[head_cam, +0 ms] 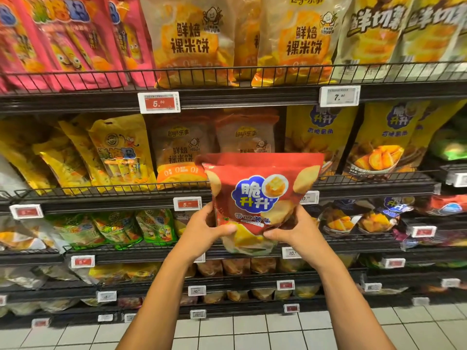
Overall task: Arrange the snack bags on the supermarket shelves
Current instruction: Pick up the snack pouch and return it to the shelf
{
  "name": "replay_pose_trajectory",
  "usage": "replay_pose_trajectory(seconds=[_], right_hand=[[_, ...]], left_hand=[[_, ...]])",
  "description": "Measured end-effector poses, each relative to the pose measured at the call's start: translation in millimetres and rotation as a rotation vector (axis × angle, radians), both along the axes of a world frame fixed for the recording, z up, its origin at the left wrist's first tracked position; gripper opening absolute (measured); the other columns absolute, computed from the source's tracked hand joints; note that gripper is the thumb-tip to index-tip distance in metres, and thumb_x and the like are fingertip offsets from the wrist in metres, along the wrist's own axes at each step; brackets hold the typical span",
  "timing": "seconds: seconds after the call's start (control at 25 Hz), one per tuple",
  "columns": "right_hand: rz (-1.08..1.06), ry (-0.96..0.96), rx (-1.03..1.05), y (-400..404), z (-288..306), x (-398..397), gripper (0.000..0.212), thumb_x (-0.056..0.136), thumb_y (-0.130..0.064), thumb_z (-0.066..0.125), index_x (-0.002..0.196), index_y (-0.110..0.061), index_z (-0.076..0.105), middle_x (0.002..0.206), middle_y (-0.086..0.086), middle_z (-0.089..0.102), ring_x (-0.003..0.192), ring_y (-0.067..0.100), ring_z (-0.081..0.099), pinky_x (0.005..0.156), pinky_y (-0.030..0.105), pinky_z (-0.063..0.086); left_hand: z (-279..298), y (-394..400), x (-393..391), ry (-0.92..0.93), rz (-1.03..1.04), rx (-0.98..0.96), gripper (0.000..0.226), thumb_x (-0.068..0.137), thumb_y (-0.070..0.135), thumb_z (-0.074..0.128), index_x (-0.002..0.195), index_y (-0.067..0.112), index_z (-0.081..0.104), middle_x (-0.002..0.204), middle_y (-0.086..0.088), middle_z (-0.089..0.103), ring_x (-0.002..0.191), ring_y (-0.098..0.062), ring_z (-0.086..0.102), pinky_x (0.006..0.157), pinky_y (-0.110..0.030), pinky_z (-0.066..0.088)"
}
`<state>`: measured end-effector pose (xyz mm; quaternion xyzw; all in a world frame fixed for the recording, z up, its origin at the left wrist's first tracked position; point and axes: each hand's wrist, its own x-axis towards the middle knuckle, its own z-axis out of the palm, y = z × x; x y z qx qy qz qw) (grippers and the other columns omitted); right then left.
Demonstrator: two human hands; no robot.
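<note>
Floor: pale square tiles (252,332) run beneath your forearms, nearest to you.
Your left hand (206,229): wrapped around the lower left edge of the red snack bag (255,198), thumb laid across its front, the other fingers hidden behind it.
Your right hand (295,232): wrapped around the lower right edge of the same bag, thumb on the front near the bottom.
Red snack bag: held upright between both your hands, front facing you, with a blue cloud-shaped logo at its centre; it hangs in the air in front of the shelves, its top level with the second shelf row from the top.
Wire rail (126,189): black wire guard along the front of that row, passing behind the bag.
Price tags: a red one (187,203) sits just left of the bag on the shelf edge; another (309,197) is partly covered by the bag's right side.
Behind the bag: two orange-brown bags (183,150) stand side by side on that row, with yellow bags (118,150) to their left and yellow bags bearing blue logos (321,130) to their right.
Lower rows: green bags (113,227) at left; further rows of bags below, too blurred to read.
Top row: pink bags (63,39) at left, large orange bags (192,39) in the middle.
</note>
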<state>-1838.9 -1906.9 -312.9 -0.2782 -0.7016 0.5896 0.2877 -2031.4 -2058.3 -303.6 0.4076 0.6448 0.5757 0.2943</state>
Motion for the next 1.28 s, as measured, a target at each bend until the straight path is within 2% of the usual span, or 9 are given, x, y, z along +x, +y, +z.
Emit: replay_pose_trajectory(seconds=[0.08, 0.2, 0.36, 0.44, 0.48, 0.56, 0.72, 1.04, 1.28], right_hand=[[-0.005, 0.015, 0.010, -0.5, -0.1, -2.7, 0.062, 0.065, -0.007, 0.093, 0.110, -0.031, 0.057, 0.102, -0.017, 0.075, 0.096, -0.006, 0.068, 0.078, 0.013, 0.054], [-0.001, 0.069, -0.060, -3.1, 3.1, -9.7, 0.046, 0.070, 0.002, 0.086, 0.105, -0.021, 0.070, 0.100, -0.005, 0.077, 0.095, 0.011, 0.073, 0.088, 0.039, 0.060], [0.168, 0.515, -0.561, -0.5, 7.9, -19.4, 0.013, 0.069, -0.007, 0.076, 0.075, -0.015, 0.083, 0.092, 0.014, 0.077, 0.078, 0.024, 0.077, 0.061, 0.038, 0.063], [0.202, 0.591, -0.663, 1.5, 7.5, -21.4, 0.025, 0.051, -0.012, 0.096, 0.072, -0.010, 0.082, 0.091, 0.018, 0.076, 0.076, 0.028, 0.077, 0.058, 0.040, 0.062], [0.224, 0.590, -0.664, 1.3, 9.5, -20.4, 0.041, 0.038, -0.016, 0.101, 0.074, -0.009, 0.082, 0.090, 0.017, 0.077, 0.077, 0.029, 0.077, 0.058, 0.041, 0.062], [0.187, 0.490, -0.569, 2.2, 10.9, -19.6, 0.037, 0.056, -0.009, 0.094, 0.091, -0.010, 0.081, 0.095, 0.010, 0.079, 0.085, 0.025, 0.077, 0.064, 0.037, 0.063], [0.054, 0.071, 0.068, 10.1, 8.3, -7.4, 0.068, 0.067, -0.012, 0.092, 0.122, -0.029, 0.057, 0.109, -0.018, 0.074, 0.103, 0.001, 0.069, 0.077, 0.014, 0.055], [0.140, 0.199, -0.165, 5.5, 12.7, -7.7, 0.063, 0.068, -0.033, 0.088, 0.121, -0.016, 0.060, 0.114, 0.006, 0.075, 0.107, 0.023, 0.072, 0.086, 0.035, 0.060], [0.066, 0.190, -0.248, 3.1, 14.7, -15.2, 0.025, 0.075, -0.054, 0.079, 0.077, -0.032, 0.067, 0.095, 0.001, 0.073, 0.096, 0.023, 0.068, 0.081, 0.035, 0.054]], left_hand=[[0.9, 3.1, 0.3, 0.084, 0.033, 0.006, 0.044, 0.076, 0.001, 0.080, 0.103, 0.032, 0.062, 0.091, 0.029, 0.072, 0.087, 0.010, 0.066, 0.068, -0.003, 0.046], [1.7, 11.9, 0.4, 0.064, 0.126, 0.036, 0.028, 0.076, -0.012, 0.074, 0.094, 0.008, 0.068, 0.083, 0.008, 0.071, 0.082, -0.014, 0.066, 0.060, -0.011, 0.050], [5.2, 17.1, -2.4, 0.167, 0.193, 0.026, 0.043, 0.074, 0.002, 0.083, 0.091, 0.037, 0.065, 0.093, 0.018, 0.068, 0.096, -0.016, 0.064, 0.086, -0.037, 0.052], [5.0, 17.5, -4.2, 0.168, 0.187, 0.054, 0.045, 0.073, 0.003, 0.084, 0.090, 0.040, 0.065, 0.096, 0.016, 0.070, 0.102, -0.018, 0.065, 0.091, -0.043, 0.052], [4.5, 17.9, -4.3, 0.153, 0.188, 0.063, 0.044, 0.072, 0.003, 0.084, 0.092, 0.039, 0.066, 0.099, 0.011, 0.071, 0.105, -0.022, 0.065, 0.092, -0.045, 0.052], [2.6, 16.5, -6.6, 0.120, 0.169, 0.067, 0.038, 0.074, 0.005, 0.083, 0.096, 0.031, 0.067, 0.101, 0.002, 0.074, 0.105, -0.025, 0.067, 0.088, -0.040, 0.055], [8.0, 4.0, -11.5, 0.056, 0.024, 0.081, 0.045, 0.069, 0.023, 0.087, 0.108, 0.033, 0.067, 0.106, 0.014, 0.075, 0.099, -0.005, 0.070, 0.078, -0.016, 0.054], [9.1, 6.3, -5.6, -0.288, -0.053, 0.032, 0.066, 0.070, 0.047, 0.080, 0.125, 0.017, 0.058, 0.116, -0.004, 0.073, 0.105, -0.023, 0.071, 0.079, -0.029, 0.058], [16.9, 12.6, 2.1, -0.403, -0.019, 0.035, 0.054, 0.081, 0.042, 0.071, 0.126, 0.013, 0.062, 0.117, -0.008, 0.072, 0.106, -0.025, 0.070, 0.082, -0.032, 0.059]])
